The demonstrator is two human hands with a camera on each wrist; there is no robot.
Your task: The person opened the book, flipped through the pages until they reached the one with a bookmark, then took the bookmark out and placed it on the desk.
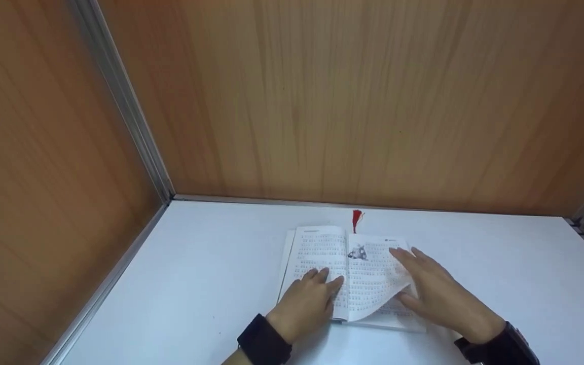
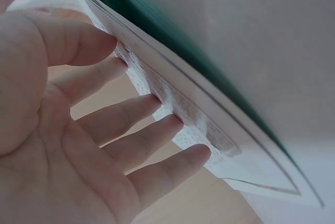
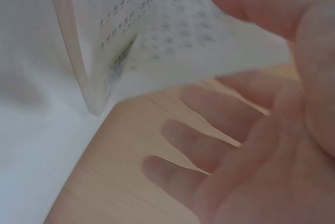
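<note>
Nearest the camera, two dark wristbands sit at the bottom of the head view, one on each arm. Just beyond them the left hand (image 1: 308, 299) lies flat on the lower part of the left page of an open book (image 1: 322, 253), its fingers (image 2: 157, 140) straight and spread, pressing the paper down; the left wrist view shows the fingertips touching the printed page near its edge, with a green cover under the page block. The right hand (image 1: 436, 291) rests over the right side of the book with relaxed, extended fingers, and its thumb (image 3: 272, 4) is under a single page (image 1: 373, 289) that curls up off the right-hand stack, so that the sheet bends between thumb and fingers. The right wrist view shows this loose page arched away from the thick block of pages. The book lies on the white surface (image 1: 195, 284), a little right of the middle, with its spine running away from the person. A small grey drawing (image 1: 358, 252) heads the right page. Past the book's top edge a red tassel (image 1: 356, 219) lies on the surface, near the wooden back wall (image 1: 348, 101).
</note>
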